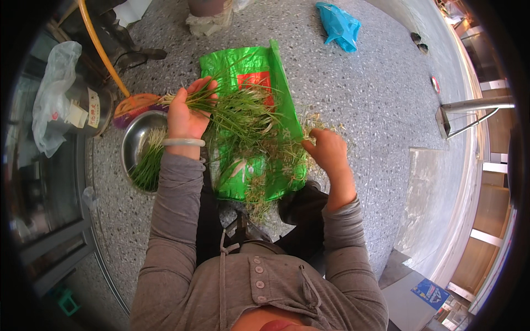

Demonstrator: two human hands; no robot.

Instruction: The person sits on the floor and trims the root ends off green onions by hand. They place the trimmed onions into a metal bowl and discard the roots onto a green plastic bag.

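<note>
A bunch of thin green stalks with pale root ends, likely chives (232, 108), lies across my left hand (191, 108), palm up with the fingers bent around it. The leafy ends spread to the right over a green plastic sack (232, 188) on the floor. Over the sack's right edge is my right hand (329, 149), its fingers curled above loose trimmings (316, 124); whether it pinches anything cannot be made out. More trimmings lie on the sack. A steel bowl (131, 142) left of my left forearm holds a neat bundle of green stalks (148, 165).
An orange dustpan (138, 101) with a long handle stands behind the bowl. A bucket (97, 109) with a clear plastic bag (58, 95) is at the left, near a glass door. A blue plastic bag (340, 27) lies on the speckled floor at the back.
</note>
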